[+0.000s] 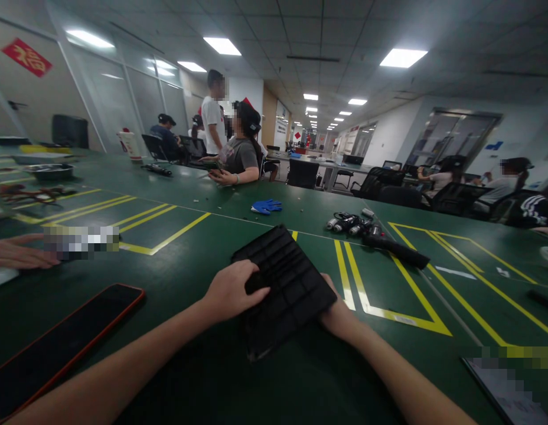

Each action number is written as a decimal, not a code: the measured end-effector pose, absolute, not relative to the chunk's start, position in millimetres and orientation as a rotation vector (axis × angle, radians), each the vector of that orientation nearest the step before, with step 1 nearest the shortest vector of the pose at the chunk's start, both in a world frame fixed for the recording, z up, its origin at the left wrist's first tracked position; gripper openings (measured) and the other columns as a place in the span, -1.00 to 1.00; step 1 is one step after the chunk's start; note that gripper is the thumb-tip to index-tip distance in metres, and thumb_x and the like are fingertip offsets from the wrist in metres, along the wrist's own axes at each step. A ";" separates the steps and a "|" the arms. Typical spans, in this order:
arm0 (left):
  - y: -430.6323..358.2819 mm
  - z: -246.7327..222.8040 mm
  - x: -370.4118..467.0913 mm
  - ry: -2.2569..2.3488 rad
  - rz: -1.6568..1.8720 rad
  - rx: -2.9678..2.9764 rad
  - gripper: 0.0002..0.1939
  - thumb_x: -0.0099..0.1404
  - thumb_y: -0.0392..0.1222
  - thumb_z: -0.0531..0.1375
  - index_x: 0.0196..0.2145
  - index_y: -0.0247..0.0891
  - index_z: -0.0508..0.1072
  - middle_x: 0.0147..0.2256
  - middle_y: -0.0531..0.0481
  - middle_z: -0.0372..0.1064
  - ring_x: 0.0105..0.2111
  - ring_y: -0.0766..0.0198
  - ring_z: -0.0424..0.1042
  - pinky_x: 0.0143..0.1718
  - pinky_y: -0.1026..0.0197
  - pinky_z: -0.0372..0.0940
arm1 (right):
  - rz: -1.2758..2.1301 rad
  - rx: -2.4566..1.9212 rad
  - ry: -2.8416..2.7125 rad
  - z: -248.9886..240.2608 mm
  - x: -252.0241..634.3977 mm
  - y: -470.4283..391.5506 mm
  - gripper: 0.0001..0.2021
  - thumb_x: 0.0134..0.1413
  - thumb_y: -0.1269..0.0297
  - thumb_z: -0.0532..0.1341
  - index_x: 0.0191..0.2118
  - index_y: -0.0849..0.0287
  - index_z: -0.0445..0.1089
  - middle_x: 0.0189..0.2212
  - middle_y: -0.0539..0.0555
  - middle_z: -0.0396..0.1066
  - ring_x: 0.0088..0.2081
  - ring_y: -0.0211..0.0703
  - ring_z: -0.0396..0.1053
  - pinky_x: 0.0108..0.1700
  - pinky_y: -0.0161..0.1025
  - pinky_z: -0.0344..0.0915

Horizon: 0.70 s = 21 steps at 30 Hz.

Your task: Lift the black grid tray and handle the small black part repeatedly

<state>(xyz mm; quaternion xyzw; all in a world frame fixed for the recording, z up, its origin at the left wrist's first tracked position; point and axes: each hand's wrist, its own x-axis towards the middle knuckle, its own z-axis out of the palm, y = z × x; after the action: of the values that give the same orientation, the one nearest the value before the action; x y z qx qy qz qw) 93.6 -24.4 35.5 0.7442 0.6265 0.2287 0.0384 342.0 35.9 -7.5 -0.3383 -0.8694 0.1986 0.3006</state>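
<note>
Between my hands a flat black tray (292, 283), divided by ridges into several compartments, is held tilted above the green table. My left hand (232, 289) grips its left edge, with the thumb over the ridged face and the other fingers curled at the rim. At the lower right corner my right hand (338, 313) is closed on the tray from behind; most of its fingers are hidden by it.
A phone with an orange edge (70, 348) lies at the left, near another person's hand (21, 252). Beyond the tray are a blue glove (266, 206) and several black cylindrical devices (351, 223). Another screen device (508, 389) rests at the lower right. A person (241, 150) sits across the table.
</note>
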 end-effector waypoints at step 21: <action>-27.4 30.3 90.3 1.924 0.693 2.294 -0.52 0.21 -0.42 -0.15 0.04 -0.34 0.29 -0.13 -0.20 0.35 -0.11 0.13 0.33 -0.05 0.09 0.20 | -0.080 -1.235 -2.359 5.7 353.7 40.3 -0.54 0.08 0.13 0.05 0.07 0.21 0.20 0.09 0.21 0.15 0.19 0.15 -0.06 0.20 0.19 -0.12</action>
<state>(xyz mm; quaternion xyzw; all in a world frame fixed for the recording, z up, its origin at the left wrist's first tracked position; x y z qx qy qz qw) 90.3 -27.4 30.3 0.7460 0.6257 0.2254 0.0343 353.7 40.3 5.7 -0.4504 -0.8604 -0.0291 0.2365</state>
